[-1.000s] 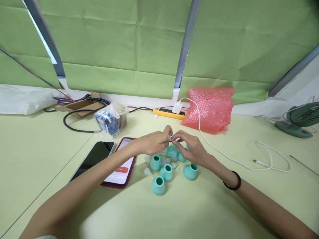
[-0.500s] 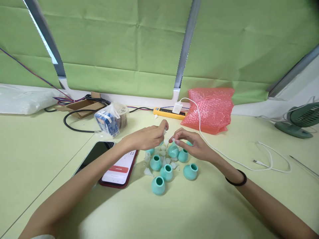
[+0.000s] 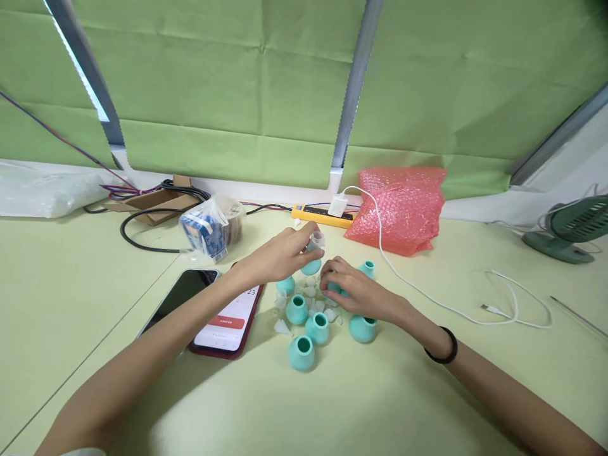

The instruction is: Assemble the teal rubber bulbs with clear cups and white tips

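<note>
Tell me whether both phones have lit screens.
No: the red-edged phone shows a bright page, but the white-edged phone beside it has a dark screen.

Couldn't confirm grip of right hand (image 3: pixel 351 288) on mostly covered teal pot (image 3: pixel 334 288), or contact between clear piece (image 3: pixel 317 239) in left hand (image 3: pixel 284 253) and second teal pot (image 3: pixel 311 266) beneath. Lost parts of red-cased phone (image 3: pixel 216 342) and dark-screened phone (image 3: pixel 185 291) behind left forearm (image 3: pixel 190 323); couldn't read tiny text on red button (image 3: pixel 227 323). Saw green fan (image 3: pixel 580 218) and metal rod (image 3: pixel 577 315) only up to frame edge.
</note>
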A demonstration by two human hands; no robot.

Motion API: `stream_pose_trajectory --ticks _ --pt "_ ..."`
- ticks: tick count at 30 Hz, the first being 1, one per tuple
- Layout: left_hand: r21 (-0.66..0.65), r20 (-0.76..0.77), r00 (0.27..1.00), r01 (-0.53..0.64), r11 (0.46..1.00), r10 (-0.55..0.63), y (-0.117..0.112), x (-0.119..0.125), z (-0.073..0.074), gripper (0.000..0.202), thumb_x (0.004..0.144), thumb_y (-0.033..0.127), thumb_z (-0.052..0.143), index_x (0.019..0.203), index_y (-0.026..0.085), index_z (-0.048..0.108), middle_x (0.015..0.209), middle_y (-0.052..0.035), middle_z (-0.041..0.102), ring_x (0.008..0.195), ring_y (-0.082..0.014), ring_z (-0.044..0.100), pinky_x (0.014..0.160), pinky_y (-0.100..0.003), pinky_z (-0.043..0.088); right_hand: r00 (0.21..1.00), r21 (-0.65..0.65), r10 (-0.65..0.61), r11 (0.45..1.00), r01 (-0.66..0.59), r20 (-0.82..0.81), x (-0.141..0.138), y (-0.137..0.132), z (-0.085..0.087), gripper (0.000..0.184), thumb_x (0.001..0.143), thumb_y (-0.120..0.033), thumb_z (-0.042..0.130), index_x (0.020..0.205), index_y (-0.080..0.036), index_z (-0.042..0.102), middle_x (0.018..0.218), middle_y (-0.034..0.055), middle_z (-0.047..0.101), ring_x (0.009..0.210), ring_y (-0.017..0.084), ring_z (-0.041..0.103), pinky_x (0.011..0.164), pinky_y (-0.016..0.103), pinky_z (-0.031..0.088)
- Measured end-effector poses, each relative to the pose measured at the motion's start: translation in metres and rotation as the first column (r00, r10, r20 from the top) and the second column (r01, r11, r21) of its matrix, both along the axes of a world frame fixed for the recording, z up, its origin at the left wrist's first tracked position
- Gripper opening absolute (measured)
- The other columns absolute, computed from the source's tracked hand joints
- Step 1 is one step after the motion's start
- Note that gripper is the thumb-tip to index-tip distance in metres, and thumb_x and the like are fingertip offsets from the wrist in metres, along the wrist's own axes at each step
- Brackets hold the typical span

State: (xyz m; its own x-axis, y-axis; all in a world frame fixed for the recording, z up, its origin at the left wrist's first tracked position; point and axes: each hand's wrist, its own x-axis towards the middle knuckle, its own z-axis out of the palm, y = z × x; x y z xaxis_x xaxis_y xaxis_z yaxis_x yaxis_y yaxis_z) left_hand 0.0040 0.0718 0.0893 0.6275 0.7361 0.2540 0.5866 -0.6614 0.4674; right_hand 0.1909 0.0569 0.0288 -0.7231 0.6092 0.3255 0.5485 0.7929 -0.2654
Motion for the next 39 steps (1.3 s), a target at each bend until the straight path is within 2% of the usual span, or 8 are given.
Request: stream_pose_trajectory --ticks 9,12,16,21,25,28,33,39 --pt "-0.023 0.018 0.999 0.027 0.999 -0.026 0.005 0.001 -0.005 0.016 0.077 0.032 0.049 0.079 0.016 0.051 0.071 -0.0015 0.057 0.064 -0.0159 0.053 0.055 -0.023 0.035 0.982 -0.01 -0.098 0.995 0.098 -0.161 -0.002 0.001 0.0 0.005 0.075 -0.017 0.053 0.079 -0.019 0.053 0.083 0.0055 0.055 0.083 0.02 0.05 0.072 0.037 0.043" --pt "-0.022 0.054 0.997 0.051 0.998 -0.05 0.004 0.002 -0.001 0.018 0.078 0.033 0.048 0.077 0.015 0.052 0.072 -0.0017 0.058 0.066 -0.0144 0.053 0.057 -0.023 0.038 0.94 -0.038 -0.178 0.984 0.174 -0.29 -0.003 0.0 0.003 0.018 0.072 -0.026 0.058 0.085 -0.019 0.05 0.084 0.0054 0.055 0.079 0.02 0.051 0.069 0.036 0.045" --pt "-0.1 0.222 0.973 0.092 0.991 -0.068 0.004 0.004 0.0 0.022 0.077 0.036 0.051 0.076 0.014 0.051 0.074 -0.0021 0.057 0.068 -0.014 0.054 0.059 -0.023 0.041 0.882 -0.132 -0.238 0.971 0.201 -0.407 -0.006 -0.004 0.008 0.027 0.069 -0.032 0.061 0.09 -0.019 0.05 0.087 0.0051 0.057 0.079 0.018 0.054 0.067 0.034 0.048" --pt "-0.217 0.388 0.914 0.215 0.952 -0.118 0.002 0.01 -0.006 0.021 0.075 0.034 0.053 0.075 0.013 0.051 0.073 -0.0025 0.057 0.068 -0.0131 0.055 0.06 -0.023 0.043 0.836 -0.247 -0.233 0.961 0.121 -0.497 -0.008 -0.007 0.01 0.024 0.072 -0.033 0.058 0.09 -0.018 0.053 0.086 0.004 0.061 0.08 0.016 0.058 0.067 0.028 0.051" --pt "-0.141 0.358 0.928 0.165 0.976 -0.104 -0.001 0.012 -0.007 0.02 0.076 0.033 0.051 0.073 0.013 0.051 0.072 -0.0018 0.057 0.067 -0.0124 0.054 0.059 -0.022 0.042 0.805 -0.279 -0.248 0.954 0.107 -0.539 -0.009 -0.008 0.011 0.017 0.075 -0.033 0.055 0.082 -0.017 0.056 0.075 0.0021 0.062 0.07 0.014 0.059 0.062 0.026 0.049" --pt "0.014 0.242 0.969 0.051 0.999 -0.053 -0.004 0.012 -0.005 0.023 0.078 0.036 0.046 0.071 0.014 0.051 0.066 -0.0005 0.055 0.061 -0.0115 0.051 0.053 -0.021 0.037 0.805 -0.271 -0.263 0.953 0.133 -0.532 -0.011 -0.011 0.013 0.015 0.074 -0.03 0.055 0.081 -0.017 0.057 0.073 0.0016 0.06 0.067 0.014 0.055 0.059 0.026 0.046" --pt "0.304 -0.043 0.997 -0.041 0.952 0.057 -0.007 0.016 -0.008 0.034 0.081 0.039 0.039 0.059 0.015 0.048 0.046 0.002 0.044 0.044 -0.0103 0.041 0.045 -0.022 0.026 0.837 -0.225 -0.237 0.964 0.14 -0.493 -0.013 -0.017 0.015 0.013 0.075 -0.027 0.052 0.069 -0.016 0.049 0.063 -0.0009 0.047 0.059 0.012 0.043 0.054 0.025 0.036" --pt "0.339 -0.076 0.992 -0.071 0.938 0.102 -0.007 0.019 -0.013 0.043 0.082 0.036 0.035 0.046 0.015 0.045 0.04 0.0007 0.038 0.039 -0.0103 0.036 0.045 -0.024 0.021 0.871 -0.221 -0.176 0.972 0.08 -0.458 -0.015 -0.023 0.016 0.011 0.081 -0.024 0.044 0.072 -0.017 0.041 0.064 -0.0027 0.042 0.058 0.01 0.04 0.054 0.022 0.034"
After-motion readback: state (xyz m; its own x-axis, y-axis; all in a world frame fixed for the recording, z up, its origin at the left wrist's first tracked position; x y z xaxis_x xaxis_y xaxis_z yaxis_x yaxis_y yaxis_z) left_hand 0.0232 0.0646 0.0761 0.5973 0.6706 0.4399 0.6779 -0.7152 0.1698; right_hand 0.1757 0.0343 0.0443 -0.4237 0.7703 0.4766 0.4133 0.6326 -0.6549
